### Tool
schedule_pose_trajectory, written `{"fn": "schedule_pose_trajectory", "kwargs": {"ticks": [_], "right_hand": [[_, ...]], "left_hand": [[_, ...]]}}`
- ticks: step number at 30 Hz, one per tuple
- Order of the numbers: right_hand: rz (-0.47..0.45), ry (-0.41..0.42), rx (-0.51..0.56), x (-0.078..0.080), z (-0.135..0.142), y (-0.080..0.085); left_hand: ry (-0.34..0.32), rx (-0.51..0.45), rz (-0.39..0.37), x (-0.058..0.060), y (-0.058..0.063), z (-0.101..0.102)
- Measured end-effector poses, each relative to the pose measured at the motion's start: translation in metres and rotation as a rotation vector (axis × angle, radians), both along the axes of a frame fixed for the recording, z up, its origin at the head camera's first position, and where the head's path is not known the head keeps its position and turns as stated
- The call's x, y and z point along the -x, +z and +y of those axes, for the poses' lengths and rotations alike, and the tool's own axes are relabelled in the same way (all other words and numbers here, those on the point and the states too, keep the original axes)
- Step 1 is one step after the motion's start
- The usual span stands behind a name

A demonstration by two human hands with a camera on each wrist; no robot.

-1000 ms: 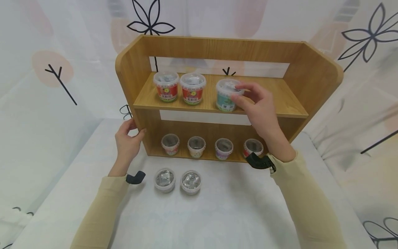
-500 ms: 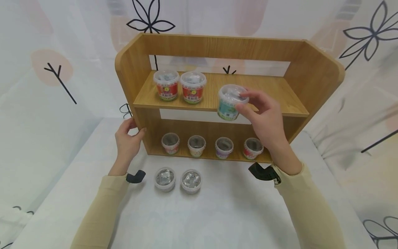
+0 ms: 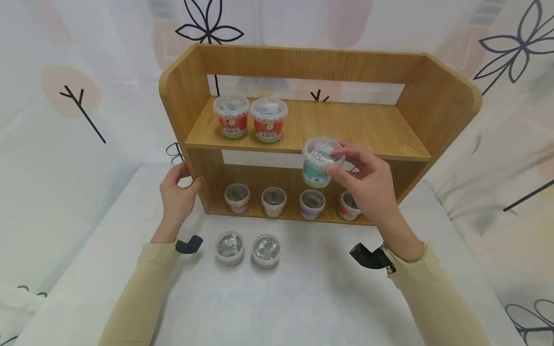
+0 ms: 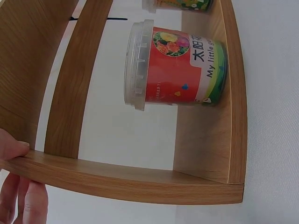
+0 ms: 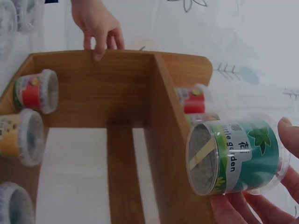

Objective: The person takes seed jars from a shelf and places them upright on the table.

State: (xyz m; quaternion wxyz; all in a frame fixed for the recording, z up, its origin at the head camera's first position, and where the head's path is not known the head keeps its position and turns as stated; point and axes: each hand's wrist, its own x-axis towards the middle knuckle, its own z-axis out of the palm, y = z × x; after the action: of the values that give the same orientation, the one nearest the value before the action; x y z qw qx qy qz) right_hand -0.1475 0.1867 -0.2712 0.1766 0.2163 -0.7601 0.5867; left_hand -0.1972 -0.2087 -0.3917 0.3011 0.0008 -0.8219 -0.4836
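Teal tub (image 3: 316,168) pinched, right hand (image 3: 368,180) overlapping red tub (image 3: 347,210)

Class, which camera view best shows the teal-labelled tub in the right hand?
The right wrist view: the teal-labelled tub is large there, its label and base showing. The head view shows it smaller, from above; the left wrist view doesn't show it.

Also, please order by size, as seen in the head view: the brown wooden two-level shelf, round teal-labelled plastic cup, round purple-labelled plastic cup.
1. Shelf
2. Teal cup, perhaps enlarged by nearness
3. Purple cup
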Motion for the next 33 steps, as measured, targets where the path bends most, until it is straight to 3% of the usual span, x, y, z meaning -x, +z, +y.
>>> {"fn": "schedule_pose_trajectory", "kwargs": {"ticks": [12, 20, 24, 33], "right_hand": [[-0.053, 0.052, 0.003, -0.007, 0.001, -0.042], [-0.103, 0.105, -0.008, -0.010, -0.003, -0.079], [-0.144, 0.090, -0.043, -0.012, -0.005, -0.095], [-0.211, 0.118, -0.054, -0.018, -0.009, -0.119]], "left_hand": [[-0.009, -0.003, 0.003, -0.001, 0.000, -0.001], [-0.007, -0.013, 0.006, 0.001, 0.001, -0.001], [-0.006, -0.011, 0.000, 0.001, 0.001, -0.001], [0.000, -0.022, -0.016, 0.001, 0.000, -0.001]]}}
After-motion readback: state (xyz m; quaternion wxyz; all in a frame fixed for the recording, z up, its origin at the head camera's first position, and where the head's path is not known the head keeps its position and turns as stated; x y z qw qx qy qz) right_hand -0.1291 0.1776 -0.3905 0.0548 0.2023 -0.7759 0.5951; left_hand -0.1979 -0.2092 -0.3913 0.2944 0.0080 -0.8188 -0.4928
